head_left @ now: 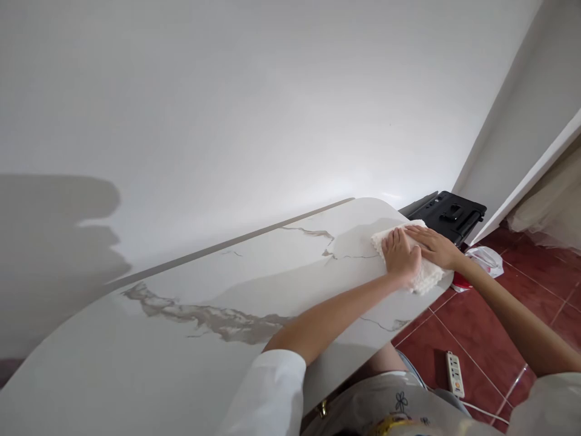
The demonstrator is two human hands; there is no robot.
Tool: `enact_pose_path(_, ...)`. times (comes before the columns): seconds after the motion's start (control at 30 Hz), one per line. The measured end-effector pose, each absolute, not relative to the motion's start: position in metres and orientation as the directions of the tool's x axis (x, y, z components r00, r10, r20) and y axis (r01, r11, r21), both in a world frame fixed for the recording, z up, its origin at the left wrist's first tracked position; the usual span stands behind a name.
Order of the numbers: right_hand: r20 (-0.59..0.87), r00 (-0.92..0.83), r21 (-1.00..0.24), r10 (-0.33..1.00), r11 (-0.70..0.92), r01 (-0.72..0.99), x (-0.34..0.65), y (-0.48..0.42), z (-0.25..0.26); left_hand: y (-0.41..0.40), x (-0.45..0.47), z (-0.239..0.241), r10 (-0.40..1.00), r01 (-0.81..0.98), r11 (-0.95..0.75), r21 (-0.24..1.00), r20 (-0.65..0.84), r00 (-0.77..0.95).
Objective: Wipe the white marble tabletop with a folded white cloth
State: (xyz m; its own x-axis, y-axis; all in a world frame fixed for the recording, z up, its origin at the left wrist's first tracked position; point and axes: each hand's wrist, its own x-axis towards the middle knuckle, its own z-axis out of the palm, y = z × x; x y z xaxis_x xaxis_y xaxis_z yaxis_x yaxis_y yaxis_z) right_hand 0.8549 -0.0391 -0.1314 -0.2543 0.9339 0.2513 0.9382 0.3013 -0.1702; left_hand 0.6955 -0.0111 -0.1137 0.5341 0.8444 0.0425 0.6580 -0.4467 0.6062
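Observation:
A folded white fluffy cloth [426, 275] lies on the right end of a white marble-patterned table [254, 278]. On the cloth's left part, my left hand [400, 254] rests with its fingers stretched out, pressing down from above. My right hand [433, 245] lies flat across the cloth's far right side, fingers extended toward the left hand. Both palms are hidden against the cloth, which stays on the tabletop near its rounded right end.
A white wall [254, 109] runs behind the table. Beyond the right end stands a black case [449, 212]. A plastic bag [488, 260] sits on the red tiled floor [521, 297]. Lower down is a power strip [454, 374] with a white cable.

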Motion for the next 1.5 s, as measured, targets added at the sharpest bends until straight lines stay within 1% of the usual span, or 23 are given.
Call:
enact_pose_path(0.13, 0.251, -0.249, -0.153, 0.935, 0.292, 0.944, 0.876, 0.010, -0.136, 0.032, 0.714, -0.115, 0.840, 0.653, -0.487, 0.580, 0.106, 0.532)
enact_pose_path(0.27, 0.244, -0.213, -0.157, 0.946, 0.255, 0.954, 0.883, 0.062, -0.138, 0.082, 0.719, -0.118, 0.828, 0.655, -0.538, 0.530, 0.186, 0.529)
enact_pose_path(0.4, 0.258, -0.230, -0.133, 0.938, 0.270, 0.954, 0.876, 0.107, -0.137, 0.123, 0.715, -0.120, 0.813, 0.668, -0.578, 0.469, 0.254, 0.525)
enact_pose_path(0.53, 0.287, -0.274, -0.095, 0.918, 0.312, 0.946, 0.868, 0.140, -0.138, 0.149, 0.709, -0.123, 0.818, 0.700, -0.575, 0.424, 0.272, 0.507)
enact_pose_path(0.7, 0.293, -0.330, -0.048, 0.897, 0.359, 0.932, 0.847, 0.166, -0.138, 0.167, 0.690, -0.126, 0.839, 0.733, -0.542, 0.410, 0.318, 0.443)
enact_pose_path(0.9, 0.284, -0.348, -0.037, 0.894, 0.373, 0.927, 0.784, 0.186, -0.136, 0.181, 0.628, -0.123, 0.844, 0.758, -0.532, 0.378, 0.317, 0.433)
enact_pose_path(1.03, 0.266, -0.357, -0.043, 0.896, 0.381, 0.924, 0.738, 0.199, -0.136, 0.185, 0.581, -0.122, 0.859, 0.790, -0.499, 0.356, 0.320, 0.398)
enact_pose_path(1.13, 0.260, -0.389, -0.056, 0.884, 0.416, 0.908, 0.709, 0.206, -0.134, 0.186, 0.548, -0.120, 0.871, 0.816, -0.473, 0.332, 0.314, 0.378)
enact_pose_path(1.27, 0.225, -0.472, -0.096, 0.853, 0.501, 0.860, 0.669, 0.210, -0.128, 0.184, 0.498, -0.118, 0.862, 0.828, -0.482, 0.286, 0.323, 0.391)
enact_pose_path(1.37, 0.252, -0.506, -0.123, 0.825, 0.546, 0.829, 0.626, 0.210, -0.126, 0.181, 0.456, -0.116, 0.871, 0.852, -0.457, 0.255, 0.320, 0.372)
enact_pose_path(1.5, 0.312, -0.544, -0.113, 0.779, 0.599, 0.793, 0.549, 0.208, -0.125, 0.181, 0.385, -0.111, 0.885, 0.879, -0.429, 0.208, 0.288, 0.364)
